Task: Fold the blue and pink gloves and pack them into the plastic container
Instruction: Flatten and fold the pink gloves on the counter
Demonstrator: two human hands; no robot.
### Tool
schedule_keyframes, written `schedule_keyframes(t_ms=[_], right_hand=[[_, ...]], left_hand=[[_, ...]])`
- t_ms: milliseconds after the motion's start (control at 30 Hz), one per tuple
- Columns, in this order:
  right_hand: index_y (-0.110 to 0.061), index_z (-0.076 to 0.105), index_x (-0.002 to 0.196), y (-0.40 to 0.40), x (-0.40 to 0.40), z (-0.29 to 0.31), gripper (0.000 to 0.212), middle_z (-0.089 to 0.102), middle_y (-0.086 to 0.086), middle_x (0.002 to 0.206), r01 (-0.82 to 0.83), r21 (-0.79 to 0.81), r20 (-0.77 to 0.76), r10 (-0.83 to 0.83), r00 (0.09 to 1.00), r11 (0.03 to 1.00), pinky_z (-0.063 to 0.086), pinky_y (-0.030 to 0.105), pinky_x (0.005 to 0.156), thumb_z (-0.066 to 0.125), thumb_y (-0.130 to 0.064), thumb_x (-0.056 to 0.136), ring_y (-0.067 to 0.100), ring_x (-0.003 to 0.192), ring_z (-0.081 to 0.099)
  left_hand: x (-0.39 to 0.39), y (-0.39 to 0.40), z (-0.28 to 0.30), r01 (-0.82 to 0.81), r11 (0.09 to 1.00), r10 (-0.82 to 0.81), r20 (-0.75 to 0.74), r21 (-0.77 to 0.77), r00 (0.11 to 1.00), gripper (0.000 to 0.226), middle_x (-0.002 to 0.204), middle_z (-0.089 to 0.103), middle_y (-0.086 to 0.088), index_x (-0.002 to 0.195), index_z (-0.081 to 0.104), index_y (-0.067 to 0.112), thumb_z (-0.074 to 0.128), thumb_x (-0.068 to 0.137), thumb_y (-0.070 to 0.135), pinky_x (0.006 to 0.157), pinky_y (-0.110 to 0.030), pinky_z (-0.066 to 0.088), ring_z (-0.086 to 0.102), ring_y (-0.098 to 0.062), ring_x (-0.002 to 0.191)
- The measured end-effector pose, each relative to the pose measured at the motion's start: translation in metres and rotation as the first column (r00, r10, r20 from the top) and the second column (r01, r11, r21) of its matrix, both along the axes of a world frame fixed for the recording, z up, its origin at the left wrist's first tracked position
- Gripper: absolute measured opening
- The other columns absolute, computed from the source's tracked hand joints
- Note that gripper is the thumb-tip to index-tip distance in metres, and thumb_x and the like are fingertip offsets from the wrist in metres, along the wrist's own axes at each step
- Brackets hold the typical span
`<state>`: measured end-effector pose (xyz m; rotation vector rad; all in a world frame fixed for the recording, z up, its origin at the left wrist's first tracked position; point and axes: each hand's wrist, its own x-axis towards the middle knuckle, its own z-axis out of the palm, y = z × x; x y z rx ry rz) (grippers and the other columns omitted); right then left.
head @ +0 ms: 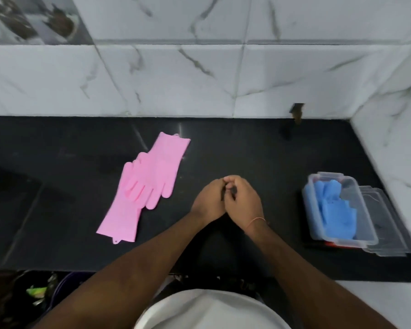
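Two pink gloves point(144, 184) lie flat on the black counter point(247, 153), left of centre, overlapping with their fingers crossing and cuffs pointing opposite ways. The blue gloves point(332, 207) sit folded inside the clear plastic container point(368, 224) at the right. My left hand point(208, 199) and my right hand point(243, 200) meet above the middle of the counter, fingers curled against each other, holding no glove. Both hands are well apart from the pink gloves and from the container.
A clear lid point(389, 233) lies under or beside the container on its right. White marble tiles form the back wall point(199, 79) and the right wall point(399, 138). A small dark fitting point(297, 112) sticks out at the wall's base. Clutter shows below the counter's front edge at left.
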<state>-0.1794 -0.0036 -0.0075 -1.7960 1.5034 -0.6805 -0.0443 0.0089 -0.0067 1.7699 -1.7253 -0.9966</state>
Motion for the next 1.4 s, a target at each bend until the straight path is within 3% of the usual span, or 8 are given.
schedule_keyframes(t_ms=[300, 533, 667, 800, 900, 1067, 1233, 1400], right_hand=[[-0.024, 0.058, 0.141, 0.007, 0.168, -0.033, 0.046, 0.065, -0.008, 0.117, -0.117, 0.436, 0.068, 0.097, 0.993, 0.892, 0.052, 0.032, 0.101, 0.065, -0.015, 0.097, 0.020, 0.116, 0.067], [-0.022, 0.059, 0.141, 0.003, 0.199, -0.049, 0.049, 0.067, -0.009, 0.111, -0.017, 0.508, 0.057, -0.014, 0.998, 0.861, 0.059, 0.050, 0.101, 0.062, -0.004, 0.096, 0.019, 0.108, 0.066], [-0.023, 0.054, 0.148, -0.003, 0.180, -0.035, 0.062, 0.061, -0.002, 0.140, -0.151, 0.314, -0.068, 0.180, 0.981, 0.937, 0.047, 0.038, 0.115, 0.074, -0.009, 0.091, 0.022, 0.132, 0.058], [-0.034, 0.046, 0.154, -0.009, 0.151, -0.002, 0.088, 0.030, -0.005, 0.168, -0.397, 0.033, -0.289, 0.389, 0.875, 0.917, 0.034, 0.042, 0.117, 0.088, -0.034, 0.077, 0.025, 0.150, 0.025], [-0.021, 0.069, 0.134, -0.015, 0.139, 0.025, 0.063, 0.056, 0.002, 0.153, -0.440, -0.077, -0.195, 0.419, 0.886, 0.895, 0.036, 0.040, 0.119, 0.092, -0.034, 0.077, 0.019, 0.146, 0.044], [-0.017, 0.080, 0.111, -0.016, 0.114, 0.051, 0.027, 0.081, 0.005, 0.108, -0.389, 0.343, 0.342, 0.272, 0.900, 0.855, 0.063, 0.041, 0.091, 0.087, -0.021, 0.086, 0.021, 0.104, 0.076], [-0.019, 0.073, 0.119, 0.000, 0.072, 0.033, 0.037, 0.080, 0.009, 0.113, -0.200, 0.530, 0.445, -0.070, 0.893, 0.824, 0.066, 0.044, 0.080, 0.089, -0.026, 0.086, 0.030, 0.097, 0.079], [-0.021, 0.065, 0.129, 0.021, 0.029, -0.008, 0.044, 0.077, 0.007, 0.122, -0.125, 0.600, 0.423, -0.181, 0.888, 0.790, 0.064, 0.053, 0.091, 0.084, -0.013, 0.090, 0.034, 0.108, 0.075]], left_hand=[[0.198, 0.031, -0.032, -0.108, 0.990, 0.033, 0.583, 0.095, 0.812, 0.072, 0.156, 0.048, -0.002, 0.153, 0.051, 0.027, 0.076, 0.092, 0.056, 0.116, -0.048, 0.046, 0.046, -0.029, 0.144], [0.227, 0.017, -0.044, 0.019, 0.999, -0.038, 0.672, 0.035, 0.740, 0.026, 0.137, 0.058, -0.010, 0.131, 0.062, 0.014, 0.053, 0.108, 0.020, 0.099, -0.041, 0.049, 0.055, -0.031, 0.125], [0.231, -0.003, -0.013, 0.013, 0.993, -0.063, 0.450, 0.114, 0.891, 0.021, 0.114, 0.072, -0.009, 0.113, 0.071, 0.010, 0.058, 0.106, 0.024, 0.092, -0.041, 0.054, 0.067, -0.029, 0.108], [0.244, -0.020, 0.043, 0.151, 0.927, -0.142, -0.053, 0.343, 0.988, 0.019, 0.089, 0.069, 0.025, 0.102, 0.077, 0.018, 0.061, 0.105, 0.029, 0.079, -0.015, 0.044, 0.064, 0.006, 0.092], [0.245, -0.028, 0.075, 0.278, 0.856, -0.134, -0.333, 0.435, 0.933, 0.020, 0.085, 0.071, 0.019, 0.091, 0.078, 0.020, 0.062, 0.093, 0.032, 0.079, -0.017, 0.047, 0.065, 0.007, 0.079], [0.245, -0.032, 0.066, 0.313, 0.798, 0.244, -0.752, 0.514, 0.613, 0.041, 0.098, 0.076, -0.009, 0.107, 0.080, 0.014, 0.079, 0.080, 0.044, 0.077, -0.035, 0.061, 0.074, -0.023, 0.086], [0.228, -0.028, 0.028, 0.308, 0.746, 0.402, -0.768, 0.590, 0.499, 0.081, 0.123, 0.080, -0.008, 0.134, 0.078, 0.014, 0.084, 0.076, 0.070, 0.080, -0.041, 0.068, 0.080, -0.025, 0.104], [0.171, -0.032, -0.006, 0.106, 0.769, 0.451, -0.651, 0.631, 0.610, 0.037, 0.124, 0.082, -0.007, 0.127, 0.078, 0.020, 0.088, 0.092, 0.027, 0.077, -0.035, 0.067, 0.082, -0.019, 0.102]])
